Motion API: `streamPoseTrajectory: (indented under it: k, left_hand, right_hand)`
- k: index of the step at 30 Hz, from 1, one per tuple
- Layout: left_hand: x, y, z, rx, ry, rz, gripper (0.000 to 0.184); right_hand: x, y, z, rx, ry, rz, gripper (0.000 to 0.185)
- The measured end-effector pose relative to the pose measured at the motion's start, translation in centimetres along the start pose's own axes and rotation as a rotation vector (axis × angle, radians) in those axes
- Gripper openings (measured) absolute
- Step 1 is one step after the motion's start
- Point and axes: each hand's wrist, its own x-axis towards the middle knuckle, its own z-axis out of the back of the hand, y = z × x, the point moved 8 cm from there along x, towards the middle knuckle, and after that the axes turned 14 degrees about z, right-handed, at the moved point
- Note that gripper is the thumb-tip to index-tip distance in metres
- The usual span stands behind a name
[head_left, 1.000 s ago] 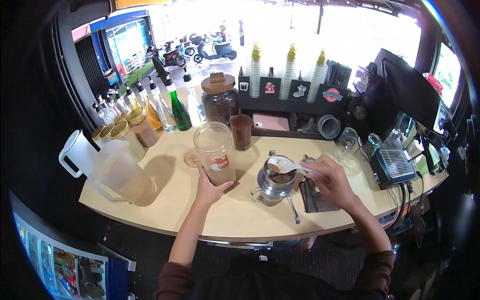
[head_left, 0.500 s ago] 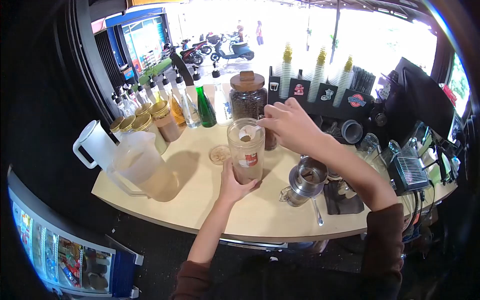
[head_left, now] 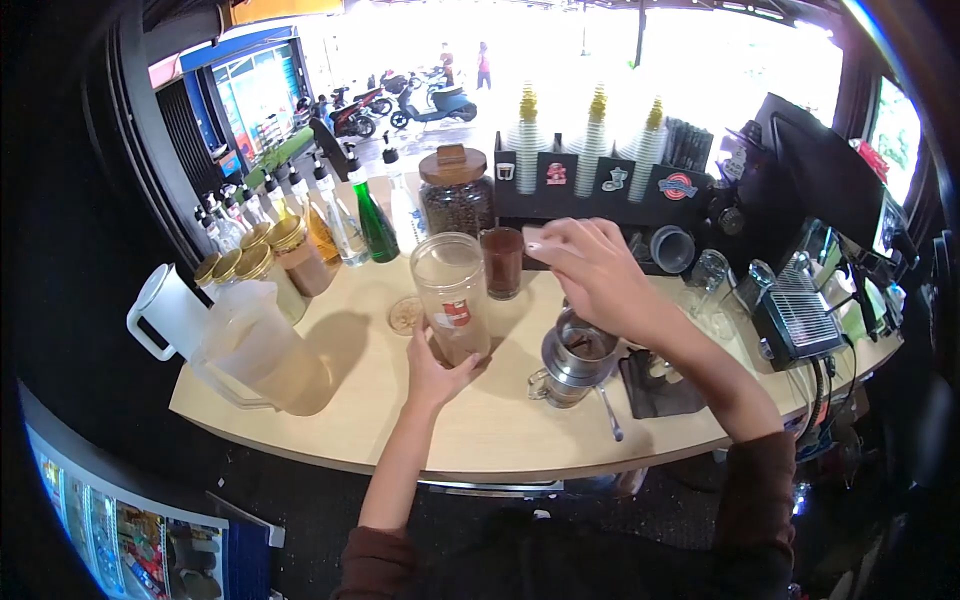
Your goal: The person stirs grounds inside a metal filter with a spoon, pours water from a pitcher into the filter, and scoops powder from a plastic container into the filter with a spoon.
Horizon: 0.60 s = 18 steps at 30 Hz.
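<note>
My left hand is wrapped round the lower part of a tall clear jar with a red and white label. My right hand is raised right of the jar, its fingers pinched together; what they hold, if anything, is hidden. Under it a metal drip filter with dark contents sits on a glass mug. A small spoon leans at the filter's right side. Behind the jar stands a glass of brown powder or drink. A round lid lies left of the jar.
Pitchers, gold-lidded jars and pump bottles line the left. A coffee bean jar and cup rack stand behind. A dark cloth, glasses and a machine are right.
My right hand carried a white spoon from above the filter to the jar's mouth, then drew back right; the spoon no longer shows clearly. My left hand still holds the jar. The view shifted.
</note>
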Motion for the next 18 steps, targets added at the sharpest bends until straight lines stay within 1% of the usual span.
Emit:
streamPoseTrajectory:
  k: [2, 3, 4, 5, 6, 7, 8, 9, 10, 11, 12, 13, 14, 15, 16, 17, 18]
  left_hand:
    - [-0.2, -0.1, 0.3, -0.038, -0.027, -0.037, 0.101]
    - [-1.1, -2.2, 1.5, -0.04, -0.116, -0.132, 0.096]
    - [-1.9, -3.7, 2.4, -0.044, -0.205, -0.227, 0.091]
    - [-1.9, -3.5, 2.5, -0.049, -0.198, -0.232, 0.091]
    - [-2.5, -3.7, 3.4, -0.029, -0.275, -0.324, 0.081]
    - [-3.3, -4.1, 3.8, -0.01, -0.35, -0.416, 0.072]
    - [-3.5, -4.1, 3.5, -0.016, -0.339, -0.42, 0.072]
    - [-4.0, -4.6, 2.9, 0.009, -0.296, -0.461, 0.062]
    - [-4.5, -5.5, 2.4, 0.035, -0.252, -0.501, 0.052]
    - [-5.0, -6.4, 1.8, 0.033, -0.24, -0.503, 0.052]
    - [-5.7, -8.0, 0.5, -0.007, -0.118, -0.493, 0.048]
    - [-6.2, -9.4, -1.0, -0.047, 0.002, -0.483, 0.044]
    - [-6.6, -10.5, -1.9, -0.05, 0.013, -0.486, 0.044]
    - [-6.9, -11.3, -3.0, -0.127, 0.067, -0.467, 0.049]
    - [-7.0, -11.9, -4.0, -0.205, 0.119, -0.445, 0.054]
    - [-7.0, -12.2, -4.9, -0.208, 0.123, -0.445, 0.054]
    - [-6.7, -12.1, -5.9, -0.289, 0.186, -0.383, 0.062]
  right_hand:
    - [-3.7, -0.8, 1.5, 0.02, 0.048, -0.231, 0.031]
    - [-5.6, -0.7, 2.2, 0.011, 0.05, -0.234, 0.031]
    - [-7.9, -1.3, 2.9, 0.002, 0.028, -0.31, 0.03]
    - [-10.3, -1.8, 3.5, -0.007, 0.006, -0.387, 0.03]
    - [-12.2, -1.8, 4.0, -0.014, 0.008, -0.394, 0.03]
    - [-14.7, -2.5, 4.6, 0.044, -0.045, -0.503, 0.028]
    - [-17.3, -3.1, 5.1, 0.101, -0.1, -0.612, 0.027]
    - [-19.4, -3.2, 5.3, 0.092, -0.1, -0.622, 0.027]
    - [-21.9, -3.6, 5.5, 0.11, -0.139, -0.685, 0.023]
    - [-24.2, -3.7, 5.4, 0.13, -0.179, -0.748, 0.02]
    - [-25.7, -3.3, 5.0, 0.126, -0.179, -0.761, 0.02]
    - [-27.6, -3.3, 4.8, 0.122, -0.212, -0.847, 0.018]
    - [-29.5, -3.2, 4.4, 0.118, -0.246, -0.932, 0.017]
    - [-31.4, -3.0, 3.5, 0.226, -0.313, -1.023, 0.014]
    - [-33.1, -3.0, 2.6, 0.224, -0.396, -1.031, 0.014]
    - [-34.9, -3.1, 1.1, 0.334, -0.432, -1.085, 0.015]
    - [-35.4, -3.0, 0.4, 0.446, -0.468, -1.135, 0.018]
